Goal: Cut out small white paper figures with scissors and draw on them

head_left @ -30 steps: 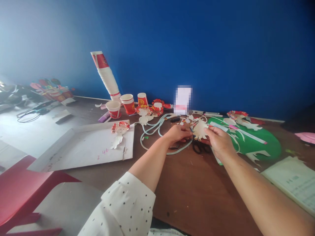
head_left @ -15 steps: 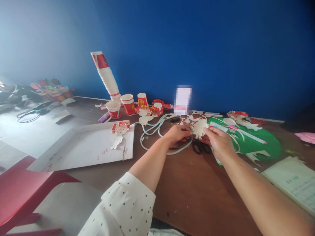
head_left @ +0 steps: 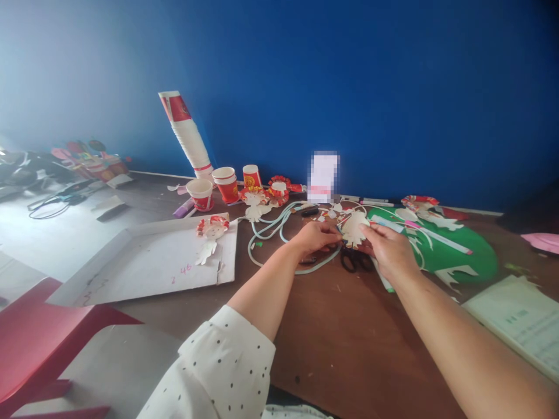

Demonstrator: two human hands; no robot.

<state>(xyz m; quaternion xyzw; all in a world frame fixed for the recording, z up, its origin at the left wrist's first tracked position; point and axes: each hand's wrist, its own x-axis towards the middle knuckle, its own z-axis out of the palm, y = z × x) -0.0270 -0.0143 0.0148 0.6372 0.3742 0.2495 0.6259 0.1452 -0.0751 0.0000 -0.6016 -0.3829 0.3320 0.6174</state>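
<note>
Between my two hands is a cream paper cutout (head_left: 353,228) with a fringed, cut edge. My right hand (head_left: 390,247) pinches its right side between thumb and fingers. On its left side, the closed fingertips of my left hand (head_left: 318,237) meet the cutout's lower left edge; whether they grip it is partly hidden. Black-handled scissors (head_left: 356,261) lie on the table just under the cutout, their blades out of sight. A pale blue cable (head_left: 257,244) loops around behind and below my left hand.
Red paper cups (head_left: 227,185), a leaning cup stack (head_left: 187,137) and fringed cup flowers (head_left: 279,186) stand along the wall. A white cardboard tray (head_left: 152,262) lies left. Right are a green round sheet (head_left: 476,256), markers (head_left: 441,237) and a booklet (head_left: 519,317).
The cutout has turned slightly between my hands, and its fringe shows a little differently. Both hands stay in nearly the same place. The whole view has shifted very slightly.
</note>
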